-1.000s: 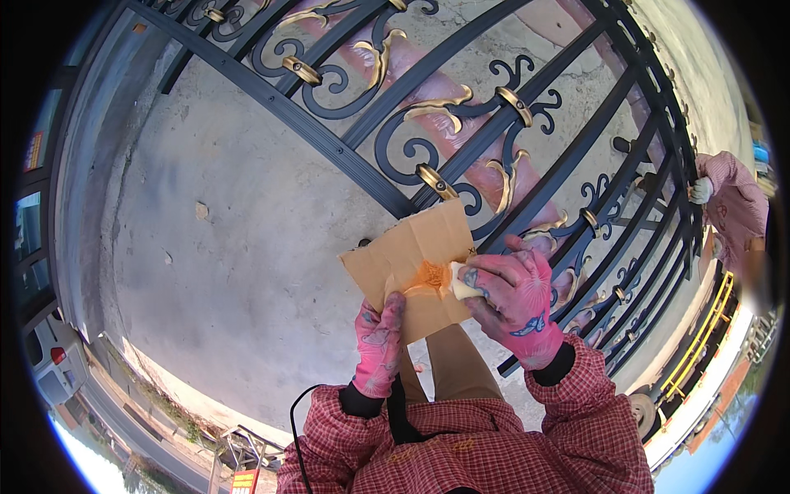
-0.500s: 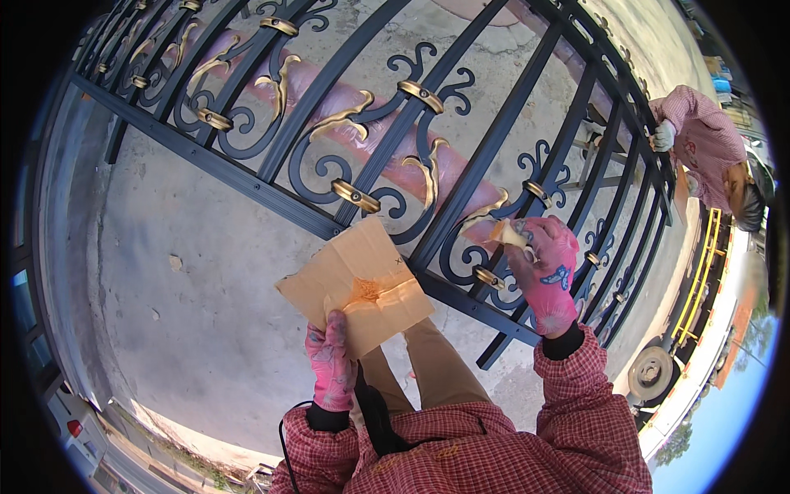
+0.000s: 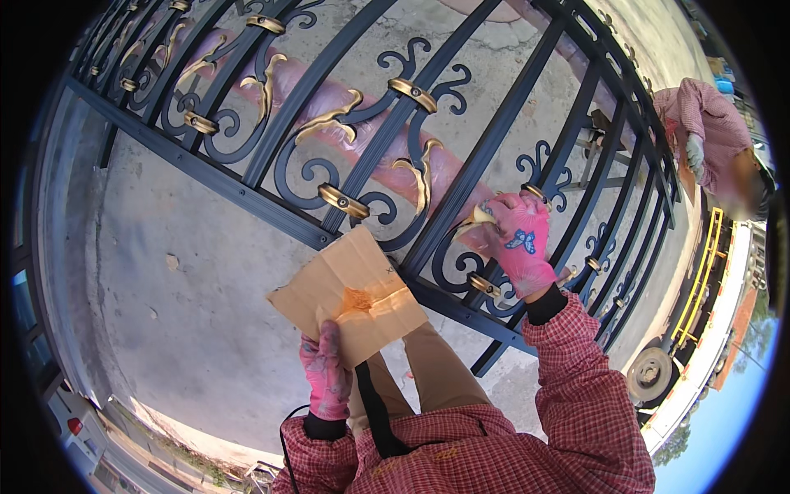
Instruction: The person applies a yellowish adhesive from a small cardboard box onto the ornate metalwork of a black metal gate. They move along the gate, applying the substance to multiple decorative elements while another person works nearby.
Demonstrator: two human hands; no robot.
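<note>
My left hand [image 3: 327,377], in a pink glove with grey smudges, grips a flat piece of cardboard [image 3: 383,288] by its lower edge, thumb on top. An orange-gold smear [image 3: 355,300] marks the cardboard's middle. My right hand [image 3: 522,239], gloved in pink with a blue butterfly print, is closed at a scroll ornament of the dark metal railing [image 3: 362,177]. Its fingers are beside a gold-coloured leaf tip [image 3: 477,217]. The small cream piece it held earlier is largely hidden by the fingers; I cannot make out its kind.
Gold collars [image 3: 344,200] and curled scrolls sit between the railing's bars. Beneath lies a long pink plastic-wrapped roll [image 3: 296,90] on the concrete floor [image 3: 164,272]. Another person [image 3: 699,123] in a checked top stands beyond the railing at right, near a truck wheel [image 3: 649,375].
My right hand has moved up and left onto the scroll, turning its back toward me. The cardboard has shifted slightly left and down. The other person's gloved hand has left the railing.
</note>
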